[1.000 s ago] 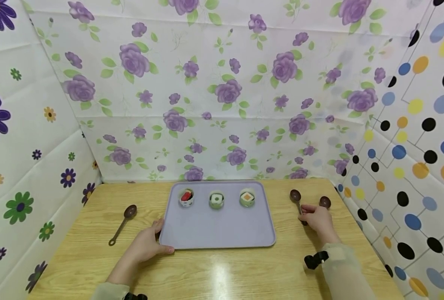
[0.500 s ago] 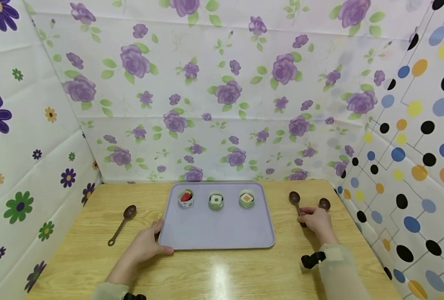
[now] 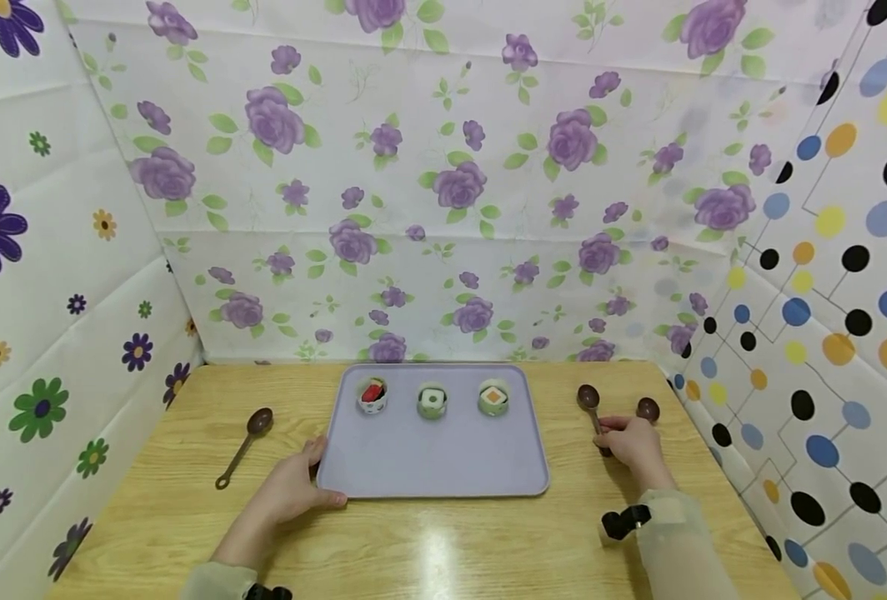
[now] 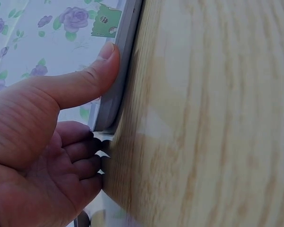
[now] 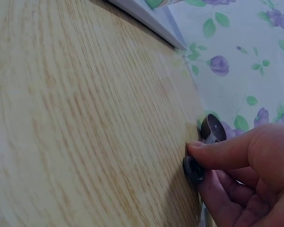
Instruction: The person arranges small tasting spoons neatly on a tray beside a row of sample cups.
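My left hand (image 3: 289, 492) holds the near left corner of a lilac tray (image 3: 432, 467), thumb on its front rim and fingers by its left side. In the left wrist view, the thumb lies along the tray's edge (image 4: 114, 109). My right hand (image 3: 634, 442) pinches the handle of a dark brown spoon (image 3: 588, 396) between thumb and fingers, bowl pointing away. The handle's end (image 5: 193, 170) shows under the thumb in the right wrist view. Beyond this hand lies a second brown spoon (image 3: 648, 409), its handle hidden by the hand.
Along the tray's far side stand a patterned white cup with red contents (image 3: 373, 406), a green cup with a white dotted square (image 3: 433, 408) and another with an orange-marked square (image 3: 493, 407). A third brown spoon (image 3: 260, 422) lies left on the wooden table (image 3: 383, 550). Patterned cloths surround it.
My right hand and its spoon have shifted very slightly toward the left and front since a second ago. The left hand stays at the tray corner.
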`<state>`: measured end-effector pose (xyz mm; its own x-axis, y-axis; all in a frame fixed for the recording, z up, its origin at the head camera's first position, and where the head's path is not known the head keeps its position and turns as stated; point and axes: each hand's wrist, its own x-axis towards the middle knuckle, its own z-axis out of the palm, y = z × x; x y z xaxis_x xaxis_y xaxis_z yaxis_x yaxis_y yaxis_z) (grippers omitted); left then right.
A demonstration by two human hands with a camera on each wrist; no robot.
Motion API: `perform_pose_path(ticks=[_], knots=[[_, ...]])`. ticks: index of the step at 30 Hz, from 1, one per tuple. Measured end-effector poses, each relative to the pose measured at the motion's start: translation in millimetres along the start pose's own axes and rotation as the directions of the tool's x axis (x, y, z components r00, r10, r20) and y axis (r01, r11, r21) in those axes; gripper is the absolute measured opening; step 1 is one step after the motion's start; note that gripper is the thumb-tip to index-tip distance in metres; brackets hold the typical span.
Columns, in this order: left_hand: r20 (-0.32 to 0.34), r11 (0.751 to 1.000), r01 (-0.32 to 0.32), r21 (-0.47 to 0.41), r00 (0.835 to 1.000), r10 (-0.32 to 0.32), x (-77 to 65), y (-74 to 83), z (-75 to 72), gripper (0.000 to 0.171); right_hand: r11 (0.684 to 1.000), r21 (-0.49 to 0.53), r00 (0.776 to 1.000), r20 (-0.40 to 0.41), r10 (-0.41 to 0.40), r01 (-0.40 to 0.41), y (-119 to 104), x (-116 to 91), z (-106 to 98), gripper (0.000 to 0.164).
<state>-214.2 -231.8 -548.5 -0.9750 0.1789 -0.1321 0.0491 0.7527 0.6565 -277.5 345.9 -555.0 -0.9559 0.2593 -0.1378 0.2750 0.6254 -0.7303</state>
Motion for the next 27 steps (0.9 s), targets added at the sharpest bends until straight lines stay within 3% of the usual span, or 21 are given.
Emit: perform_pose_path(ticks=[14, 23, 27], knots=[[-0.003, 1.000, 0.002, 0.000, 1.000, -0.002, -2.1, 2.9, -0.8, 0.127, 0.999, -0.038, 1.000, -0.016, -0.017, 0.016, 1.5, -4.0, 9.4, 0.029], [-0.002, 1.000, -0.002, -0.004, 1.000, 0.002, 0.0, -0.1, 1.2, 0.126, 0.979, 0.206, 1.000, -0.003, -0.013, 0.013, 6.3, -11.6, 9.5, 0.042], [-0.003, 1.000, 0.002, -0.008, 1.000, -0.002, 0.3, -0.8, 0.9, 0.126, 0.972, 0.233, 1.000, 0.002, -0.007, 0.006, 9.5, -10.3, 8.7, 0.045]])
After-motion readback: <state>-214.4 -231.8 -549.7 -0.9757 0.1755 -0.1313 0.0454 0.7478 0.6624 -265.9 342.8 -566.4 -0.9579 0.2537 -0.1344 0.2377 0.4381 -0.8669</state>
